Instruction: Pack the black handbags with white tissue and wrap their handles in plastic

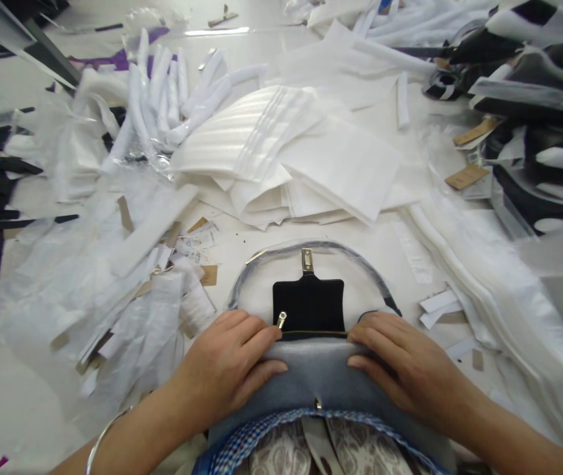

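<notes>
A grey-blue handbag (pixel 315 373) lies in front of my body, its top edge facing away from me. My left hand (pixel 241 353) grips the left part of that edge, thumb on the near panel and fingers over the far side. On the right part, my right hand (pixel 395 353) holds it the same way. Between the hands a black flap (pixel 308 303) with a metal clasp (pixel 307 261) lies spread outward. A metal zipper pull (pixel 282 320) sits beside my left fingers. Beyond arches the dark handle (pixel 328 245), wrapped in clear plastic. My fingertips are partly hidden.
White foam sheets (pixel 246 138) lie ahead, with white foam rolls (pixel 157 86) behind left. Plastic bags and paper tags (pixel 197 290) cover the left side. Stacked plastic sleeves (pixel 499 297) run along the right. Black wrapped bags (pixel 543 152) are piled at far right.
</notes>
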The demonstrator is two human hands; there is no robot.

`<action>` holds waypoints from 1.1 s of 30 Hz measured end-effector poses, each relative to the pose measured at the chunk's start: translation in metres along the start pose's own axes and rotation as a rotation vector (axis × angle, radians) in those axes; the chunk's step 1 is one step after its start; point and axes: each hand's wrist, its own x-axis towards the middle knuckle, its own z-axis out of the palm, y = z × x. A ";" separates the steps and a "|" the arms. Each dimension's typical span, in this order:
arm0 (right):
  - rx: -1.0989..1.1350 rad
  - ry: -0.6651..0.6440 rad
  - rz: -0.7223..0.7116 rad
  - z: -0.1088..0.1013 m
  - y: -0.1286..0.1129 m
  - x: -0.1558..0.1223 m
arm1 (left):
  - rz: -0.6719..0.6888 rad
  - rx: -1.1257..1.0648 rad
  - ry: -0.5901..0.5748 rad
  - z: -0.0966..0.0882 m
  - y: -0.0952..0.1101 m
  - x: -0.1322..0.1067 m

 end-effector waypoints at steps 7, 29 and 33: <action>-0.100 -0.087 0.213 0.017 0.004 0.010 | -0.120 -0.040 -0.045 0.021 -0.008 0.015; -0.232 0.070 -0.083 0.033 -0.003 0.013 | 0.082 0.297 0.129 0.037 0.017 0.019; -0.204 0.070 -0.123 0.032 -0.009 -0.001 | 0.137 0.244 0.114 0.038 0.026 0.014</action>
